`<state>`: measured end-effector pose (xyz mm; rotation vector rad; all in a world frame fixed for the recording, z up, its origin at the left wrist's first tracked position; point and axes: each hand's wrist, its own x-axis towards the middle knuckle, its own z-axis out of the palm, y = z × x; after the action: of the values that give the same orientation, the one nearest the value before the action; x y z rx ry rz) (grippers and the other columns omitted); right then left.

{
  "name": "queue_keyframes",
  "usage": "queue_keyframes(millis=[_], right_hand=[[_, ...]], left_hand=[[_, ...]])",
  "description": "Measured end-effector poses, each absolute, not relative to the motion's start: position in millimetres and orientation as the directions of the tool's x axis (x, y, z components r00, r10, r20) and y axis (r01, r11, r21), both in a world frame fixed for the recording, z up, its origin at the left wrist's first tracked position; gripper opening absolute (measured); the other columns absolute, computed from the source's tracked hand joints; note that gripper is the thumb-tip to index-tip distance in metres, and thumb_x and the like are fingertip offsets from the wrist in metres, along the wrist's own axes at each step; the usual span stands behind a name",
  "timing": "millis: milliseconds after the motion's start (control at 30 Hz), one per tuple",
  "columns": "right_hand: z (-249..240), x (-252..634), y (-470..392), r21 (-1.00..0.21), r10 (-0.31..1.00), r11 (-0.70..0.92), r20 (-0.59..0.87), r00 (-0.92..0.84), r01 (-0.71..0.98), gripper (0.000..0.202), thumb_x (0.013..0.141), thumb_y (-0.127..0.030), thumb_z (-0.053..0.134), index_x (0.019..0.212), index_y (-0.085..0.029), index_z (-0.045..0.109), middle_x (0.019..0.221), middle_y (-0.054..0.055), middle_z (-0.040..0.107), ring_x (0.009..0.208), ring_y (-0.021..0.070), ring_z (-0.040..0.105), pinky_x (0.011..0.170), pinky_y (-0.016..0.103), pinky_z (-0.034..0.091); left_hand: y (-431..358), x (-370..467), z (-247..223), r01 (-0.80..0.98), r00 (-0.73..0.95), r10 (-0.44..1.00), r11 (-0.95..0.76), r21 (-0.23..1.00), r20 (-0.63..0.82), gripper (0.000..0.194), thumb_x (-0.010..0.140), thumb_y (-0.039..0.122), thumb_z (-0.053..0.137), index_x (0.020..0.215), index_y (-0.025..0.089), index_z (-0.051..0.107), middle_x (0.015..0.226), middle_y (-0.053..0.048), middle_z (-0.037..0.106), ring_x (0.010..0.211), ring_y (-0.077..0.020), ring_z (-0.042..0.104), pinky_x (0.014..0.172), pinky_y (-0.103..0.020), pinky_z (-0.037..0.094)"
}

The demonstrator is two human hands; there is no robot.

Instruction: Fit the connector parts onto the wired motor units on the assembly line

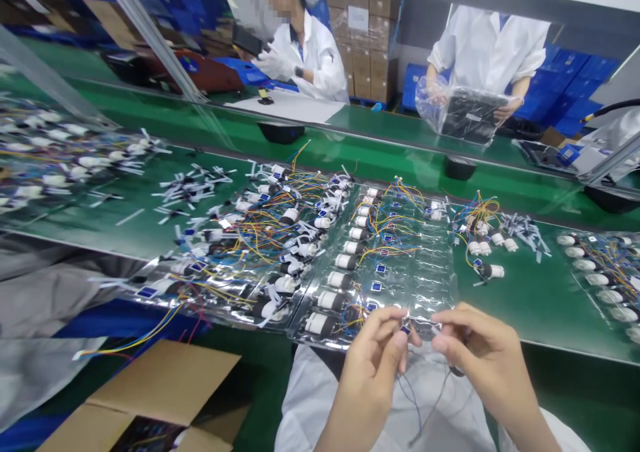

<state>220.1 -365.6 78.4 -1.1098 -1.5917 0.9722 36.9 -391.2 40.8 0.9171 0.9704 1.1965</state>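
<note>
At the bottom of the frame, right of centre, the left hand (373, 365) pinches a small blue-faced piece (405, 330) between thumb and fingers, just above the near edge of the worktop (500, 312). Beside it, the right hand (483, 349) is narrowed at the fingertips around a pale sliver (435, 331), too small to make out well. Thin dark wires (411, 399) hang below. At lower left, an open cardboard box (170, 379) sits beneath the worktop's edge.

The worktop is green and runs across the whole frame. In its middle, a clear plastic tray (435, 285) carries a column of white cylinders (345, 261) along its left side, with blue-faced parts and coloured wires beside them. Left of it lies a dense tangle of wired parts (250, 232); farther left, black-and-white strips (193, 185) are scattered. Right of the tray sits a loose cluster of cylinders (483, 235), near pale strips (525, 232).

Beyond, two people in white coats stand out at upper centre and upper right, the latter holding a dark panel (470, 117) in clear plastic. Stacked cartons (367, 45) and blue crates (583, 85) fill the background.
</note>
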Motion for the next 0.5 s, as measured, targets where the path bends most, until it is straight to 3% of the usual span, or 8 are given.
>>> queue_keyframes(millis=[133,333,500], right_hand=[[79.5,211.0,-366.5,-0.893,0.939,0.336,0.292,-0.184,0.299,0.008,0.091,-0.030,0.082,0.084,-0.025,0.079,0.073,0.000,0.070,0.065,0.0140,0.062,0.054,0.024,0.045],[79.3,205.7,-366.6,-0.856,0.915,0.390,0.319,-0.248,0.339,0.006,0.096,-0.025,0.074,0.092,-0.026,0.077,0.080,0.001,0.068,0.066,0.0138,0.059,0.051,0.024,0.040],[76.9,203.8,-366.5,-0.854,0.908,0.405,0.333,-0.254,0.327,0.006,0.097,-0.023,0.073,0.093,-0.026,0.076,0.082,0.000,0.068,0.069,0.0140,0.060,0.054,0.023,0.043]], left_hand=[[-393.9,36.5,43.4,-0.255,0.062,0.995,0.096,0.962,-0.082,0.017,0.102,0.040,0.064,0.108,0.024,0.066,0.082,0.002,0.066,0.070,-0.0122,0.055,0.066,-0.021,0.046],[-395.7,35.7,47.2,-0.181,0.004,0.998,0.059,0.982,-0.059,0.013,0.100,0.035,0.067,0.105,0.024,0.071,0.088,-0.001,0.071,0.079,-0.0149,0.065,0.071,-0.021,0.050],[-396.9,37.7,44.0,-0.123,-0.028,0.999,0.016,0.992,-0.020,0.011,0.100,0.031,0.066,0.103,0.024,0.073,0.089,-0.001,0.073,0.082,-0.0160,0.068,0.072,-0.021,0.052]])
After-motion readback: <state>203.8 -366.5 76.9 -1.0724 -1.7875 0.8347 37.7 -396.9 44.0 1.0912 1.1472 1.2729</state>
